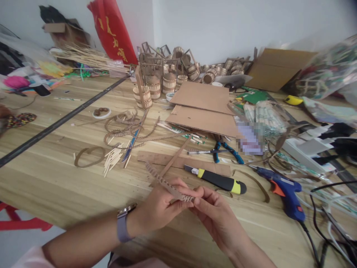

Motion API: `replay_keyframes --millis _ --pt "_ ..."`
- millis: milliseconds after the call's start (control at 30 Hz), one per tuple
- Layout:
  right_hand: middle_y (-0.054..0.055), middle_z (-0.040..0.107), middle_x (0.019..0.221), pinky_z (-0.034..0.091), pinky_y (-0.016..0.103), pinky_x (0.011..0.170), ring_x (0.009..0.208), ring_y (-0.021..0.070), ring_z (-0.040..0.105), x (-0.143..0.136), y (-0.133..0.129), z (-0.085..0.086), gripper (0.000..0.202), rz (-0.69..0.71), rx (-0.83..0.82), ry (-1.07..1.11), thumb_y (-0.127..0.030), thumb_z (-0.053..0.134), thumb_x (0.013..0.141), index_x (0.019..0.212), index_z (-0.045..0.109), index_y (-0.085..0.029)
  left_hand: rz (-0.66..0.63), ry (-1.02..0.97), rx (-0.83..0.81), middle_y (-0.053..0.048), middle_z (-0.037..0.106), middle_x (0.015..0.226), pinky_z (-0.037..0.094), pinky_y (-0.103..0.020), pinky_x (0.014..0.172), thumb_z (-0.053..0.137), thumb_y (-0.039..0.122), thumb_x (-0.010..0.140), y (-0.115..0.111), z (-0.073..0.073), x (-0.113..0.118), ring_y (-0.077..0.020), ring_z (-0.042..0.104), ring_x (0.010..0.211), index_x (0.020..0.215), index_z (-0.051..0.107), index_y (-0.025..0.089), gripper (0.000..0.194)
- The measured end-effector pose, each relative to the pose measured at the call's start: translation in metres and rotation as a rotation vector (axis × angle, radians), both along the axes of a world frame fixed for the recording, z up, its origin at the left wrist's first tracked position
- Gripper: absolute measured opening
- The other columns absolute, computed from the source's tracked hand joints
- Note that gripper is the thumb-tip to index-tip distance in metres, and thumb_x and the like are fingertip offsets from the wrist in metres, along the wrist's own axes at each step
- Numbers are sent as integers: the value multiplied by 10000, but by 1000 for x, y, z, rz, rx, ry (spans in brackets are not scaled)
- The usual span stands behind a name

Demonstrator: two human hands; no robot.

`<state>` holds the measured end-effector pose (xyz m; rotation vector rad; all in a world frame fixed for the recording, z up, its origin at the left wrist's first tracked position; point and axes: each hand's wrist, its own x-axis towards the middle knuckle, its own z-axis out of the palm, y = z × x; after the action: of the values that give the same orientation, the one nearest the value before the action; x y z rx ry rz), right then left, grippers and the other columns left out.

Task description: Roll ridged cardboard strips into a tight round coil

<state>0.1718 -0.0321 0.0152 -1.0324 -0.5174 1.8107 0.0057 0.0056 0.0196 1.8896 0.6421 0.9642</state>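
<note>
Cardboard strip [169, 187], brown, ridged, curved

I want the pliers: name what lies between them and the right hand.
In the head view, a utility knife and a flat cardboard strip lie between the pliers and the right hand.

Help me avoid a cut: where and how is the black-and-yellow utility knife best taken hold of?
Likely by the black middle of the utility knife, from above and the right: it lies with its metal tip toward the left and its butt to the right. How much blade is out is unclear, so stay off the tip.
</note>
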Motion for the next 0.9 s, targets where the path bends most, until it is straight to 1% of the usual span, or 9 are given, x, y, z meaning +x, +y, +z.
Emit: replay_keyframes --millis 100,167,333,467,567,667,767,900 --pt "-14 605 566 329 219 555 558 86 464 3 1 -1 336 7 1 -42 -384 914 579 583 660 -164 15 7 -12 -58 703 896 493 -269 781 523 372 975 0 -2 0 -165 622 831 1022 745 199 285" --pt "-20 576 542 287 223 510 519 76 423 4 2 -2 330 31 20 -58 -400 906 588 597 680 -160 29 7 -24 -54 703 870 488 -268 774 528 380 971 0 -4 -1 -166 626 818 991 753 196 292" --pt "-8 591 562 290 237 522 529 88 440 5 2 -2 334 49 47 -68 -426 893 601 619 689 -162 43 22 -10 -52 699 862 492 -267 768 515 395 975 1 -4 -1 -164 630 807 992 751 197 309" --pt "-34 549 542 264 237 532 533 87 400 4 2 -3 374 51 25 -49 -404 908 581 588 615 -172 15 58 43 -56 699 901 498 -273 794 511 354 982 1 -3 -1 -166 631 832 1028 738 202 278" --pt "-32 551 584 291 234 572 579 98 421 4 1 -7 398 74 15 8 -374 914 577 589 569 -176 -4 50 60 -59 699 926 499 -255 799 511 321 984 0 -2 -1 -160 636 847 1033 732 194 260" --pt "-35 540 593 285 231 568 572 94 415 4 0 -10 401 94 14 69 -342 913 583 599 547 -178 -12 47 62 -63 703 916 501 -247 794 498 318 989 -1 0 0 -162 644 853 1002 729 180 269" --pt "-43 520 569 274 235 548 535 86 389 4 0 -10 421 128 5 106 -346 919 566 584 533 -180 -22 63 48 -59 711 900 505 -257 807 504 295 985 -3 1 0 -166 652 847 981 717 179 243" --pt "-34 545 573 290 237 551 532 88 414 3 0 -10 432 135 -13 121 -353 931 540 568 538 -176 -12 48 9 -68 721 938 507 -274 826 516 254 972 -5 -2 1 -173 655 856 958 697 176 197"
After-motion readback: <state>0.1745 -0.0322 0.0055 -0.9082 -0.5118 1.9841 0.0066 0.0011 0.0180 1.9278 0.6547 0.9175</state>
